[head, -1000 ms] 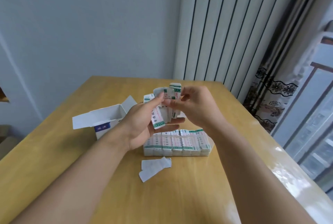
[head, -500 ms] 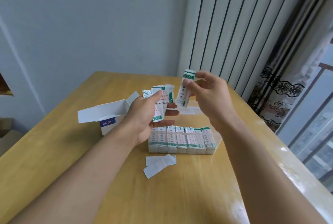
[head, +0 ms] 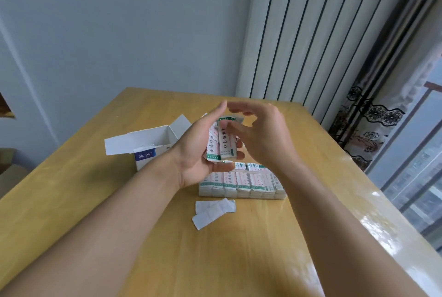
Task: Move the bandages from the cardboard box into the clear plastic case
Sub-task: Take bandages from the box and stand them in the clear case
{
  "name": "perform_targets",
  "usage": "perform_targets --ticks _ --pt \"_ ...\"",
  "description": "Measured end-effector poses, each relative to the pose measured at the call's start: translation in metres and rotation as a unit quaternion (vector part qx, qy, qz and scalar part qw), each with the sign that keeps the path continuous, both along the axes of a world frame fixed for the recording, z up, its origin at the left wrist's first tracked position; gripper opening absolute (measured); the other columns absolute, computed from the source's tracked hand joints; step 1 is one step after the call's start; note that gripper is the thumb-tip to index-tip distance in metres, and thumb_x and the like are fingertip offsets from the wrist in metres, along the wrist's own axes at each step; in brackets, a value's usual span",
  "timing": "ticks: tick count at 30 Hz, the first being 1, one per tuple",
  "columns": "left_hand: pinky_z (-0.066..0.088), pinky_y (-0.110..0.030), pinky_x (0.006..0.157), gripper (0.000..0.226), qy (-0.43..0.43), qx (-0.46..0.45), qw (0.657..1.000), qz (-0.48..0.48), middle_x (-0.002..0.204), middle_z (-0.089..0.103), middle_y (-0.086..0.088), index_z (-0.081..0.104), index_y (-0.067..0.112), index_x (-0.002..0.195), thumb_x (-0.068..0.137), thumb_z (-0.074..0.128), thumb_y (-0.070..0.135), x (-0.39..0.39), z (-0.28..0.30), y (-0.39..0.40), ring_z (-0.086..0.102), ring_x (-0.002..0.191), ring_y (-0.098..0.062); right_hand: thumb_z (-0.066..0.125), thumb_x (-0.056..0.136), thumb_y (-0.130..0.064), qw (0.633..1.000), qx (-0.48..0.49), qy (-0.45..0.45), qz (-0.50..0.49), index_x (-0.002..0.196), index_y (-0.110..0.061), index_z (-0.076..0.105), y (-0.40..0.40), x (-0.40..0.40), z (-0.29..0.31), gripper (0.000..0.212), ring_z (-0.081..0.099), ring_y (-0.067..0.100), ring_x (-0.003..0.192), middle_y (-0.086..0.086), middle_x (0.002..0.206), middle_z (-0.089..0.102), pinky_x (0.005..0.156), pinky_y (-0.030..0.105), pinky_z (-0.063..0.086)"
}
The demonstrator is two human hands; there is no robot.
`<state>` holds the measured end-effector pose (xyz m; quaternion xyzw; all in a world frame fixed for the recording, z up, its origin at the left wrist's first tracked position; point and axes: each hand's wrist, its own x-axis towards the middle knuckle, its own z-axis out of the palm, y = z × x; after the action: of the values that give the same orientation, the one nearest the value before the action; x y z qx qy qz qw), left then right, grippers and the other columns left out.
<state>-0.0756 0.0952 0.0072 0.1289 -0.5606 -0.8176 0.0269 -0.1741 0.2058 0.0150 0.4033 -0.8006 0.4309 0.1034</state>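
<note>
While both forearms reach in over the table, the hands meet above the clear plastic case. Left hand: palm turned up and inward, fingers cupped round a small bundle of bandages, thumb raised beside it. Wrappers are white with green end bands and printed characters; the bundle stands roughly upright in the palm. Right hand: arched over the bundle from the case's far-right side, fingers curved, fingertips blurred at the bundle's top edge. Cannot tell whether they pinch a wrapper or only touch it.

Clear plastic case: sits on the table directly under the hands, holding a row of bandage stacks side by side, green bands lined up along the near edge. Its far part is hidden by the hands.

Cardboard box: white with a blue label, left of the case and just behind the left wrist, flaps open. Contents not visible.

Two white paper strips: lie overlapped on the table just in front of the case, apart from it.

Beyond the case: a grey wall, a white ribbed panel, and to the right a patterned curtain beside a window.
</note>
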Motion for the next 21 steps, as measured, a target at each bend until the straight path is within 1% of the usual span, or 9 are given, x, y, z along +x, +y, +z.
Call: perform_targets --ticks 2,4,7,10,12,14,17,19,21 --pt "0.044 -0.022 0.044 0.035 -0.005 0.002 1.000 -0.024 0.084 0.061 -0.005 0.066 0.021 0.103 0.090 0.064 0.054 0.001 0.001 -0.002 0.063 0.072 -0.019 0.072 0.092 -0.024 0.999 0.007 -0.026 0.028 0.117 -0.028 0.075 0.000 -0.004 -0.001 0.025 0.069 0.004 0.091 -0.013 0.105 0.076 0.075 0.012 0.053" --pt "0.039 -0.017 0.040 0.022 -0.016 0.009 0.998 -0.053 0.083 0.058 -0.003 0.065 0.018 0.101 0.086 0.072 0.032 0.003 0.002 -0.004 0.060 0.070 -0.015 0.069 0.094 -0.013 0.995 -0.004 -0.071 0.076 0.118 -0.023 0.075 0.001 -0.008 0.000 0.026 0.071 0.001 0.094 -0.011 0.107 0.076 0.085 0.023 0.058" --pt "0.035 -0.016 0.037 0.003 -0.028 -0.006 0.997 -0.069 0.079 0.059 -0.003 0.061 0.016 0.097 0.095 0.062 0.014 0.004 0.001 -0.002 0.060 0.068 -0.014 0.061 0.099 -0.007 0.982 -0.022 -0.108 0.154 0.123 -0.016 0.071 0.006 -0.012 0.004 0.028 0.068 0.000 0.109 -0.006 0.113 0.075 0.096 0.027 0.055" --pt "0.039 -0.021 0.038 0.012 -0.029 -0.062 0.996 -0.063 0.079 0.068 -0.005 0.061 0.013 0.097 0.102 0.052 0.010 0.005 0.001 0.002 0.069 0.067 -0.020 0.053 0.103 -0.007 0.975 0.019 -0.097 0.198 0.137 -0.025 0.061 0.011 -0.009 0.008 0.039 0.062 0.004 0.122 -0.007 0.128 0.069 0.102 0.032 0.053" --pt "0.037 -0.022 0.037 0.012 -0.033 -0.098 0.990 -0.099 0.077 0.065 -0.006 0.061 0.011 0.097 0.103 0.050 0.009 0.007 0.002 0.005 0.066 0.064 -0.020 0.049 0.104 -0.007 0.973 0.089 -0.071 0.202 0.140 -0.038 0.056 0.014 -0.004 0.011 0.047 0.063 0.005 0.118 -0.015 0.132 0.065 0.094 0.027 0.055" --pt "0.034 -0.021 0.037 0.011 -0.043 -0.117 0.985 -0.122 0.072 0.058 -0.004 0.059 0.012 0.095 0.103 0.052 0.011 0.008 0.004 0.006 0.060 0.061 -0.018 0.053 0.104 -0.015 0.973 0.132 -0.042 0.184 0.135 -0.039 0.060 0.017 -0.001 0.016 0.040 0.061 -0.005 0.115 -0.021 0.129 0.065 0.088 0.015 0.050" --pt "0.033 -0.020 0.037 0.008 -0.048 -0.125 0.987 -0.083 0.070 0.057 -0.004 0.059 0.016 0.092 0.100 0.061 0.014 0.007 0.003 0.008 0.058 0.059 -0.017 0.064 0.099 -0.027 0.986 0.118 0.008 0.117 0.118 -0.031 0.070 0.021 -0.001 0.023 0.021 0.062 -0.007 0.110 -0.019 0.115 0.071 0.092 0.020 0.051" --pt "0.033 -0.020 0.037 0.007 -0.041 -0.127 0.990 -0.049 0.072 0.060 -0.004 0.059 0.017 0.093 0.098 0.065 0.015 0.005 0.002 0.009 0.060 0.058 -0.018 0.065 0.097 -0.031 0.991 0.101 0.029 0.087 0.104 -0.028 0.075 0.022 -0.002 0.025 0.013 0.065 -0.008 0.099 -0.018 0.103 0.074 0.082 0.013 0.049" --pt "0.032 -0.019 0.036 0.007 -0.035 -0.124 0.991 -0.033 0.073 0.062 -0.004 0.060 0.017 0.095 0.096 0.067 0.015 0.005 0.001 0.009 0.060 0.057 -0.017 0.064 0.097 -0.034 0.993 0.094 0.030 0.070 0.097 -0.028 0.078 0.022 -0.004 0.024 0.015 0.065 -0.008 0.092 -0.017 0.095 0.075 0.072 0.005 0.044"
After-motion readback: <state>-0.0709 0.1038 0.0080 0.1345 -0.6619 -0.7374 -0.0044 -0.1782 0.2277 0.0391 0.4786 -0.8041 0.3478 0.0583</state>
